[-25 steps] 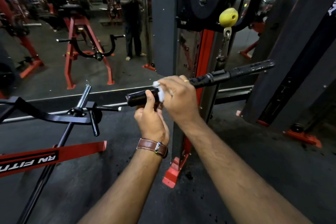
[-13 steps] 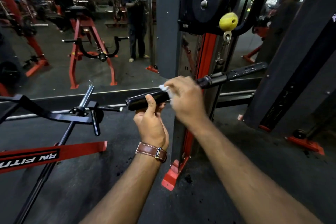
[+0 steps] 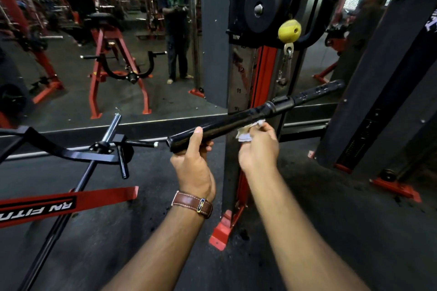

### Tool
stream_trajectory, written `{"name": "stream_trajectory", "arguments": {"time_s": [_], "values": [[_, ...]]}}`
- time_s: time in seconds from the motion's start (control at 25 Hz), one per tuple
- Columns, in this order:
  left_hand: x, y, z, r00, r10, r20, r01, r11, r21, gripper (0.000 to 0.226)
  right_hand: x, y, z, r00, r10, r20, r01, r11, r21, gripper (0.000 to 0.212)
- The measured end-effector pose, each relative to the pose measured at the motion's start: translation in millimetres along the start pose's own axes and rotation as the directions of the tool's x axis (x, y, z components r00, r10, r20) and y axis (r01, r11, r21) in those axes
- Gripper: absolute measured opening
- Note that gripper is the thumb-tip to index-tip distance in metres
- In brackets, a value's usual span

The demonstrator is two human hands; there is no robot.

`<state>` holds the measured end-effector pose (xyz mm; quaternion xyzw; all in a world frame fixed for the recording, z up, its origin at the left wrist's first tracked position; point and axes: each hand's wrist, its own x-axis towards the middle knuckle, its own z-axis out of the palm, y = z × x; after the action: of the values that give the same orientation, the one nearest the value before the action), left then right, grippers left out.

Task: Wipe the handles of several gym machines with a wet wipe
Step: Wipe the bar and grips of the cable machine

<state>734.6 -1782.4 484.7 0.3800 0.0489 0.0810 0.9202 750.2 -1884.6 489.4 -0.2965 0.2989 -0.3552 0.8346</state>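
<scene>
So the left hand is wrapped around the near end of the black cable bar handle, thumb up over the front and the other fingers curled under, and my guess is that's purely to stop the bar swinging on its clip while it gets cleaned. The right hand sits just past the left fingers, under the middle of the bar, with the wet wipe bunched up and pinched between thumb and fingertips. The wipe pokes out above the fingers right at the underside of the bar, though I honestly can't tell if it's touching or just off it. Holding it from below makes sense if the underside is the bit being worked on. Beyond the right fingertips the bar steps to a thinner knurled section that looks untouched from here, so I'd say this handle is maybe halfway. Above that, a carabiner hangs from a yellow ball stopper on the cable tower. Off to the left of the left hand there's a T-bar row handle on a red frame, probably a later candidate. Floor is dark rubber matting, scuffed and speckled, dim gym full of red-framed machines, and a person standing well back.
</scene>
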Motion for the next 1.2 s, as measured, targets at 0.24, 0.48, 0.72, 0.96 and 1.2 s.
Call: {"name": "stream_trajectory", "arguments": {"time_s": [0.24, 0.48, 0.72, 0.96, 1.2], "values": [[4, 5, -4, 0.996, 0.071, 0.048, -0.074, 0.996, 0.044, 0.035, -20, 20, 4, 0.940, 0.244, 0.240, -0.263, 0.963, 0.052, 0.037], [-1, 4, -8, 0.998, 0.050, 0.037, -0.051, 0.998, 0.027, 0.016, -65, 25, -4, 0.946, 0.120, 0.300, -0.077, 0.985, -0.151, 0.033], [-8, 0, 10, 0.980, -0.163, 0.117, 0.169, 0.985, -0.040, 0.027, -51, -7, -14, 0.456, -0.629, 0.630, 0.890, 0.311, -0.334, 0.014], [-6, -7, 20, 0.981, -0.188, 0.049, 0.192, 0.978, -0.080, 0.011, -7, -22, -1, 0.444, -0.640, 0.627, 0.863, 0.118, -0.491, 0.013], [-5, -9, 17, 0.986, -0.156, 0.065, 0.163, 0.980, -0.111, 0.012, -7, -39, 7, 0.531, -0.448, 0.720, 0.830, 0.103, -0.548, 0.010]]}}
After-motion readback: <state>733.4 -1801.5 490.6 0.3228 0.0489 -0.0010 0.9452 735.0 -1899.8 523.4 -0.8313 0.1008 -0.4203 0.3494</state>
